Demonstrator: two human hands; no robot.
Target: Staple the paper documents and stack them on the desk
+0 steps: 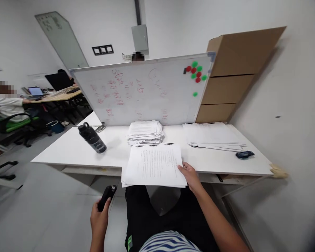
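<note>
My right hand (190, 176) pinches the right edge of a stack of printed sheets (154, 166), thumb on top. These sheets overhang the front edge of the white desk (112, 154), above my lap. Low on the left, off the desk, my left hand (101, 211) is closed around a black stapler (106, 197) with a shiny tip. Just behind the held sheets lies a thicker paper pile (145, 132). Another spread of paper (212, 135) lies at the right, with dark marks along its far edge.
A dark water bottle (92, 138) stands at the desk's left. Near the right edge lies a small dark-blue item (245, 154). A whiteboard (144, 91) rises behind, beside stacked cardboard boxes (225, 84). Farther left, a person (10, 106) sits on a green chair.
</note>
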